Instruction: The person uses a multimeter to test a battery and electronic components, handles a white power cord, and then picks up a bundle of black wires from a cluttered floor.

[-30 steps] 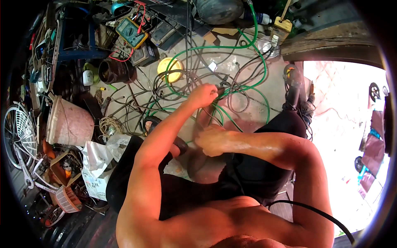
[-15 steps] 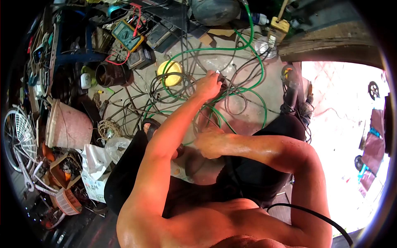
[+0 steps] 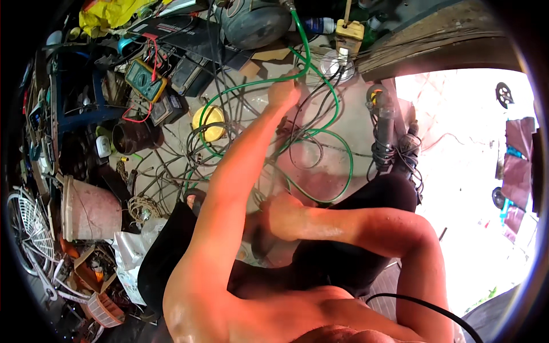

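Note:
My left hand is stretched far forward over the floor, its fingers closed. It lies beside a curve of the green hose; what is between the fingers, if anything, is hidden. Closer to my body, between my legs, my right hand is curled into a closed shape. Its fingers point down and away, and I cannot make out what they hold. Tangled dark cables and loops of green hose spread around both hands. A round yellow lid or dish sits among the cables left of my left forearm.
At the far left lie a multimeter with red leads and a dark pot. A pinkish bucket stands left, near a white bag. Corded power tools stand right, beside the bright doorway. A rounded tank is ahead.
The view has shifted, so floor things appear lower and further left. My left hand has reached further forward, close to the green hose. My right hand stays low between my legs.

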Demonstrator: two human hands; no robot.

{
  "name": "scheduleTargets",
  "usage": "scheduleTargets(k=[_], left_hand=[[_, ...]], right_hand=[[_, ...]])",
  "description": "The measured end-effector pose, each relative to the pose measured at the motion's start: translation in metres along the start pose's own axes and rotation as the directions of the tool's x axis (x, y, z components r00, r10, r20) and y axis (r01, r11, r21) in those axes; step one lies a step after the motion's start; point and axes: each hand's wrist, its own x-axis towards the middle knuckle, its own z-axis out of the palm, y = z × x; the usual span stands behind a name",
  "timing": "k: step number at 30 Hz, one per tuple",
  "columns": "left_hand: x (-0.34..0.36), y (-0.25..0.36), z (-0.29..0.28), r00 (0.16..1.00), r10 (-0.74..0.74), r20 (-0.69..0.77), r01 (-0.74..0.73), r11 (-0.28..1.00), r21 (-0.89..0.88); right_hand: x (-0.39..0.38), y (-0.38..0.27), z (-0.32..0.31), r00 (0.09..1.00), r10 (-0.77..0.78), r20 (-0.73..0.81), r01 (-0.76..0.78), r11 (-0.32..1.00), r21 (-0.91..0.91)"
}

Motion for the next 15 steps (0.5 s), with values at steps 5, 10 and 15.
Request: scheduleTargets(k=[5, 10, 15], left_hand=[[0.023, -0.012, 0.015, 1.000, 0.015, -0.006, -0.015, 0.998, 0.064], [-0.004, 0.007, -0.005, 0.943, -0.174, 0.283, 0.203, 0.976, -0.077], [-0.066, -0.001, -0.020, 0.948, -0.106, 0.301, 0.316, 0.166, -0.934]], right_hand=[[-0.007, 0.002, 0.016, 0.993, 0.031, -0.115, -0.032, 0.999, -0.010], [-0.008, 0.012, 0.004, 0.997, 0.027, 0.079, -0.031, 0.998, 0.050], [-0.003, 0.006, 0.023, 0.987, 0.022, -0.161, 0.001, 0.990, 0.139]])
